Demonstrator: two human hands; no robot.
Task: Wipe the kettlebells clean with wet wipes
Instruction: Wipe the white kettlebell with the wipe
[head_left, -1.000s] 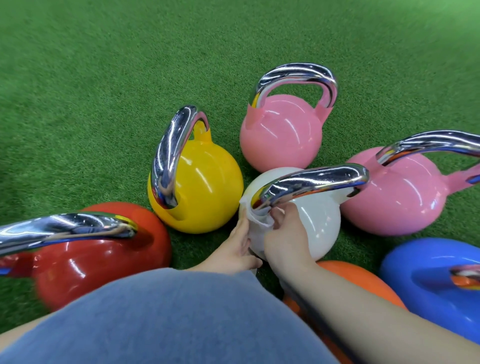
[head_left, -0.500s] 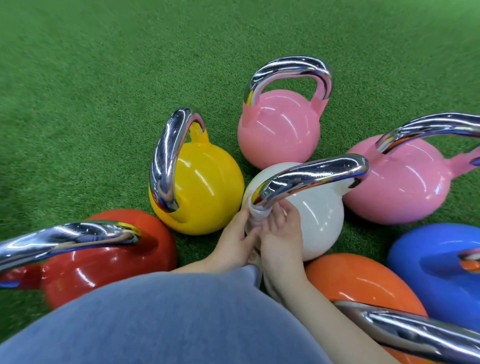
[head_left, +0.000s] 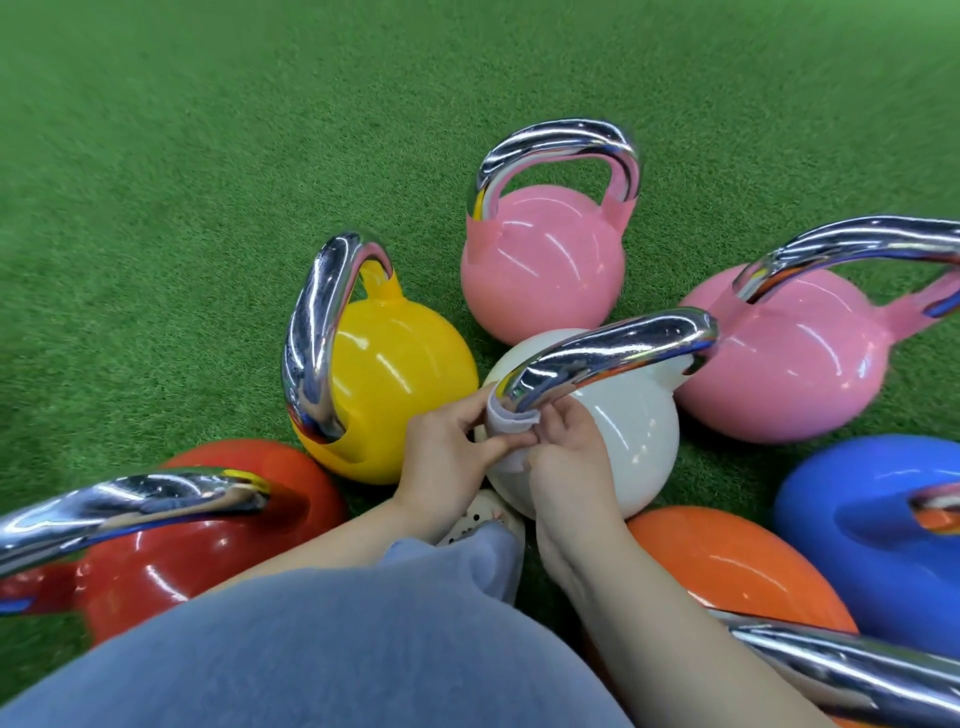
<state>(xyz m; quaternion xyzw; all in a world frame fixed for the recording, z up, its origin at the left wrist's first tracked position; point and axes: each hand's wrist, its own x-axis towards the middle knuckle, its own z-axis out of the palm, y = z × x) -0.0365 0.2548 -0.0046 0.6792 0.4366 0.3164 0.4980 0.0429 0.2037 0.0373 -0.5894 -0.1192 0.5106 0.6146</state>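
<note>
Left hand (head_left: 447, 467): fingers and thumb pinch the wet wipe (head_left: 506, 423) from the left, curled round it.
Right hand (head_left: 566, 457): fingers curled, pinching the same wipe from the right, just under the handle.
Wet wipe: wrapped round the near-left end of the chrome handle (head_left: 608, 353) of the white kettlebell (head_left: 628, 441).
White kettlebell: centre of the cluster on green turf (head_left: 182, 208), upright.
Neighbours: yellow kettlebell (head_left: 395, 395) left, two pink kettlebells (head_left: 545, 270) far and right, red kettlebell (head_left: 208, 525) near left, orange kettlebell (head_left: 727, 566) and blue kettlebell (head_left: 862, 535) near right.
</note>
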